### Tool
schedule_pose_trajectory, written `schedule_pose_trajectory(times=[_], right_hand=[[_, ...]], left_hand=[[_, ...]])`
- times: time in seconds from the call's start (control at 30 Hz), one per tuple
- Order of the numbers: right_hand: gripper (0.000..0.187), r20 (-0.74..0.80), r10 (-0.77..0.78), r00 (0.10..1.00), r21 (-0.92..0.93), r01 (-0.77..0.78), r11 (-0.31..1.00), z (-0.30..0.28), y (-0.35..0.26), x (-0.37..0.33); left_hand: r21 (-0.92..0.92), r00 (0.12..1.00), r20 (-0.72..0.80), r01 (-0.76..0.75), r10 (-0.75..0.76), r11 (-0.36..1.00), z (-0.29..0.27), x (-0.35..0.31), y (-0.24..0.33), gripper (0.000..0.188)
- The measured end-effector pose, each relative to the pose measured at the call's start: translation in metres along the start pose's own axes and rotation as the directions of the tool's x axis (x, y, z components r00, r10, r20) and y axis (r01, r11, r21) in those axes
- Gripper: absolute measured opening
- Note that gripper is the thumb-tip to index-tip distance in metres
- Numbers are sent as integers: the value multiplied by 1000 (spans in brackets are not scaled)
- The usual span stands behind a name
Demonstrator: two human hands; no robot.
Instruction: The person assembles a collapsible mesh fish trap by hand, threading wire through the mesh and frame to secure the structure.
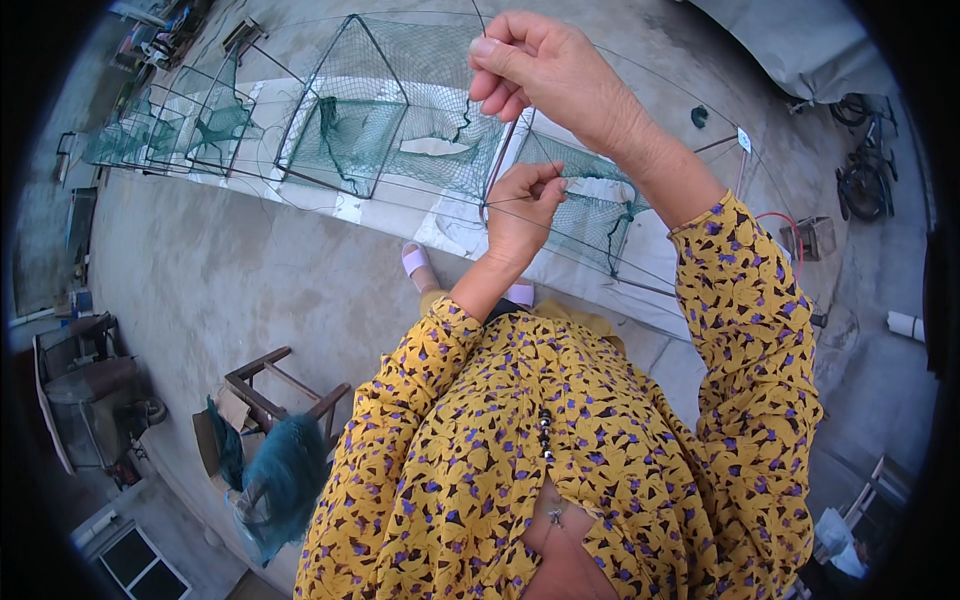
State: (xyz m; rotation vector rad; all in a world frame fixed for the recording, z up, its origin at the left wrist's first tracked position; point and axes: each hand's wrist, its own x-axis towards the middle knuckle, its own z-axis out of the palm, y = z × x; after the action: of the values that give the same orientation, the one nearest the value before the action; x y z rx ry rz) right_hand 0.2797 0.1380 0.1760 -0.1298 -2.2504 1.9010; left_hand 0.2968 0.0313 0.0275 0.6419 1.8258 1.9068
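A long fish trap of green netting (450,150) on thin dark rectangular frames stretches across in front of me. My left hand (523,212) is closed at one of its upright frames, thumb and fingers pinching thin cord beside the mesh. Higher up and to the right, my right hand (545,75) is raised with its fingertips pressed together. A thin dark strand (479,14) sticks up from that pinch; whether it is cord or a tool's tip, I cannot tell.
White sheeting (390,215) lies under the trap on the concrete floor. At lower left stands a wooden stool frame (290,385) beside a bundle of blue-green netting (280,480). A bicycle (866,180) and a metal box (810,240) are at the right.
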Motion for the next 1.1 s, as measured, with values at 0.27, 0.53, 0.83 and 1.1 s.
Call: schedule_pose_trajectory(times=[0.27, 0.53, 0.83, 1.1], right_hand=[[16, -200, 82, 976, 280, -23, 960, -7, 17, 19], [19, -229, 88, 969, 318, -11, 948, -8, 16, 21], [18, -143, 83, 986, 353, -27, 935, -16, 17, 18], [24, -169, 90, 981, 143, -66, 988, -28, 20, -7]], left_hand=[[-6, 997, -34, 74, -74, 997, 2, 2, -1, 18], [-57, 986, -10, 166, -167, 985, 4, 6, 7, 19], [27, 993, 81, 89, -91, 996, -2, -5, 3, 48], [302, 769, 554, 169, -318, 938, -55, -42, 43, 43]])
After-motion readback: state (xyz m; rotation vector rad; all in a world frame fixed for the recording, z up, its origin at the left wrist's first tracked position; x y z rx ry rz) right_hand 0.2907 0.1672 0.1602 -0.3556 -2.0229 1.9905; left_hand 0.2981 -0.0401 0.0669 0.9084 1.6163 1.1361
